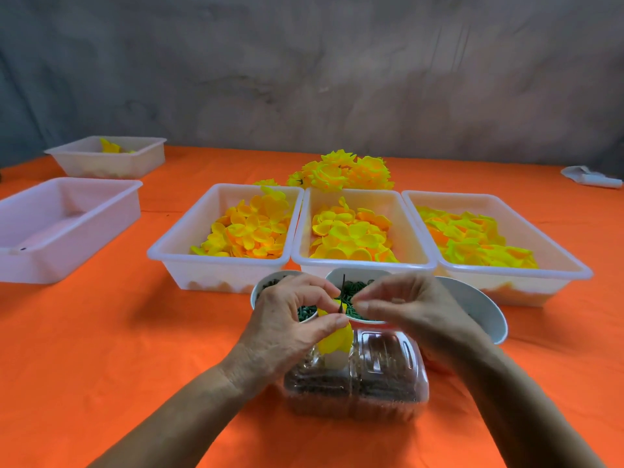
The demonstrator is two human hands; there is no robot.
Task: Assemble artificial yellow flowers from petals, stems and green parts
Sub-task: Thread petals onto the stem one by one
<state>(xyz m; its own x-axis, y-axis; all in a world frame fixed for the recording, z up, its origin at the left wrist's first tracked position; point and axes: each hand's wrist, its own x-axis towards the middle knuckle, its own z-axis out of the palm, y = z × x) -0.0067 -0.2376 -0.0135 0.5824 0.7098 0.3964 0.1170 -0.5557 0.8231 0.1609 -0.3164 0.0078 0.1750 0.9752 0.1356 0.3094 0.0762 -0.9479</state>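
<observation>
Above the clear box [358, 376], the left hand [287, 327] pinches a yellow flower [334, 341] on its dark stem [341, 293]; the right hand's [410, 310] fingertips [363, 305] pinch together beside it.

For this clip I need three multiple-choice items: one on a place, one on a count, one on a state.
1. Where does the pile of finished yellow flowers lie?
A. Behind the middle tray
B. In the far left tray
C. On the clear plastic box

2. How many white trays side by side before the person hold loose yellow petals?
A. One
B. Three
C. Five

3. What is the left hand doing?
A. Lying flat on the cloth
B. Pinching a dark stem with yellow petals on it
C. Lifting a tray

Key: 1 A, the pile sits on the orange cloth just past the middle tray. 2 B, three filled trays stand in a row. 3 B, thumb and fingers close on the dark stem.
</observation>
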